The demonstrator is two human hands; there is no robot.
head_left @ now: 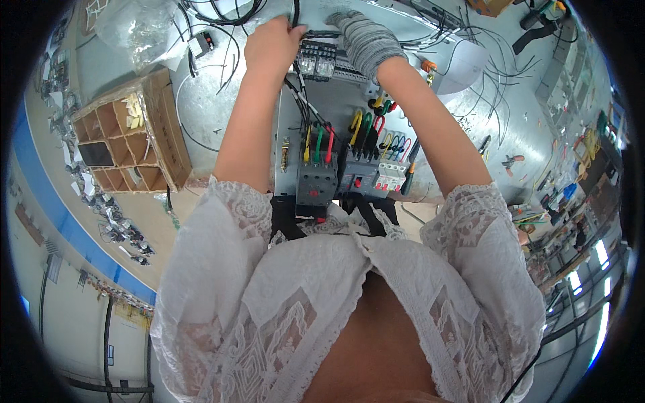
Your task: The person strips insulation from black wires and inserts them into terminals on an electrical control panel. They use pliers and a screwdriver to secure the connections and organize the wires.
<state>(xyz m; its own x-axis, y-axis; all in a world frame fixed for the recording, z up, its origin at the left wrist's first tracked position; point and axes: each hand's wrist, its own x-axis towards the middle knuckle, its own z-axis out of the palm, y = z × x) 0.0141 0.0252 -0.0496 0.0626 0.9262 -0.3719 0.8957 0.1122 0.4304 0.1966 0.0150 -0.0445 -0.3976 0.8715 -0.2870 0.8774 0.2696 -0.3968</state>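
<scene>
**Left hand clamped on black cables, right hand just beside it**

Left hand [274,46], bare: thumb and fingers together on black cables [322,33], which run from that grip toward the right hand [368,46]. Right is in a grey striped glove; can't tell if its fingers are closed on anything. Relay row [316,62] sits just bodyward of the cables, between the hands. Black contactor [317,178] further bodyward. Compartmented cardboard box [171,138] left of left grip; pliers [512,163] right of right hand, bodyward.
</scene>
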